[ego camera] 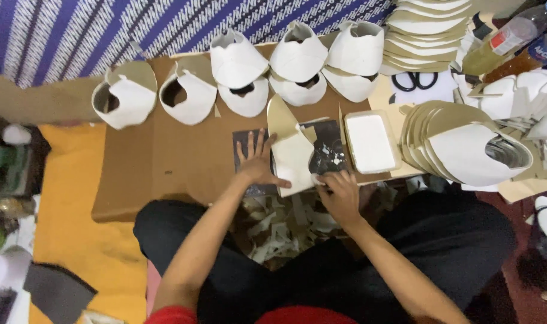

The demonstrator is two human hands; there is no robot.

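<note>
My left hand (pixel 256 162) lies flat with fingers spread, pressing the left edge of a white and tan cut piece (pixel 291 153) onto a dark slab (pixel 327 153) on the brown board (pixel 159 162). At the lower right corner of that piece, my right hand (pixel 339 193) pinches its edge with closed fingers. The piece is partly folded, its tan side turned up at the top.
Several folded white shoe uppers (pixel 243 66) line the board's far side. A white tray of paste (pixel 370 143) sits right of the slab, beside a stack of cut pieces (pixel 465 147). Black scissors (pixel 414 80), bottles (pixel 507 42), and scraps (pixel 279 225) between my legs.
</note>
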